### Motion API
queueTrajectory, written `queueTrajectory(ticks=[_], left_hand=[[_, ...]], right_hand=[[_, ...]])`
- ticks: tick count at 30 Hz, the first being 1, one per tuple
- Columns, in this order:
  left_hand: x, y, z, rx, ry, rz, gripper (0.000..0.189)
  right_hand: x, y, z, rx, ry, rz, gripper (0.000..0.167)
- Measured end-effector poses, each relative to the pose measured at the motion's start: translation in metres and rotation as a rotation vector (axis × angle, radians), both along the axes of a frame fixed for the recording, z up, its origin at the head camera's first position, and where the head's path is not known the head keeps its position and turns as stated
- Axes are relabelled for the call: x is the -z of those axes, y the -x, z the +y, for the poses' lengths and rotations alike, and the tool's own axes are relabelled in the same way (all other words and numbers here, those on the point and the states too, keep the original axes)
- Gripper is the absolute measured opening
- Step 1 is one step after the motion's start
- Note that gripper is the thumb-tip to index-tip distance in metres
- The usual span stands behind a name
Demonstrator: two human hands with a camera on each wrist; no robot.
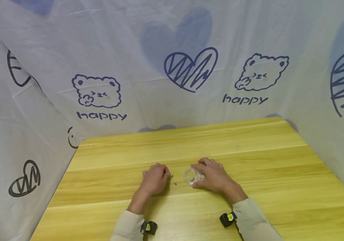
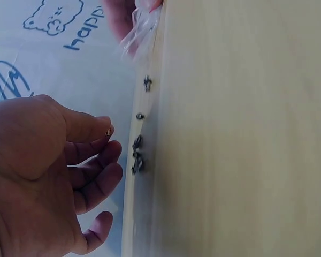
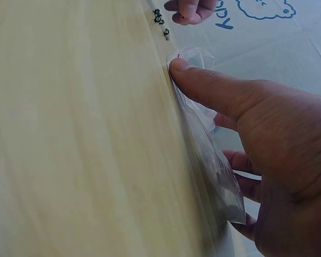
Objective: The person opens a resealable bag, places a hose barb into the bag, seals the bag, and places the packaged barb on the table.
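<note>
My left hand (image 1: pixel 154 179) is raised just over the table, left of several small dark screws (image 2: pixel 138 162). Between its thumb and index fingertip it pinches one tiny screw (image 2: pixel 108 131), mostly covered by the fingers. My right hand (image 1: pixel 215 175) holds a clear plastic bag (image 3: pixel 216 171) by its mouth, thumb on the near side and fingers beyond. The bag lies on the table with its mouth (image 1: pixel 185 177) spread toward the screws. A few dark specks show at the bag in the head view; whether they are inside it I cannot tell.
The wood-grain table (image 1: pixel 265 157) stretches out on all sides of the hands. A white cloth (image 1: pixel 147 100) with hearts and bears hangs behind it and along both sides. Black wrist cameras (image 1: pixel 227 219) are strapped at both sleeves.
</note>
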State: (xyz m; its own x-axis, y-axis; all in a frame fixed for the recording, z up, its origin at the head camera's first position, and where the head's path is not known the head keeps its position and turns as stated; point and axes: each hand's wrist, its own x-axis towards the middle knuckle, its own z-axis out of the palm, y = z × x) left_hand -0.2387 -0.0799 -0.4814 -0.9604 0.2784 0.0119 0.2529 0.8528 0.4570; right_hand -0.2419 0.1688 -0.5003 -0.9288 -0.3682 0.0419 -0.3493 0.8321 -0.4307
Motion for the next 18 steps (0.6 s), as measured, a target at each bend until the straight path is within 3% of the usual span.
queueTrajectory(ticks=[18], left_hand=[[-0.001,0.003,0.040,0.103,-0.074,0.096,0.011]], right_hand=[[0.000,0.001,0.001,0.000,-0.026,0.009,0.073]])
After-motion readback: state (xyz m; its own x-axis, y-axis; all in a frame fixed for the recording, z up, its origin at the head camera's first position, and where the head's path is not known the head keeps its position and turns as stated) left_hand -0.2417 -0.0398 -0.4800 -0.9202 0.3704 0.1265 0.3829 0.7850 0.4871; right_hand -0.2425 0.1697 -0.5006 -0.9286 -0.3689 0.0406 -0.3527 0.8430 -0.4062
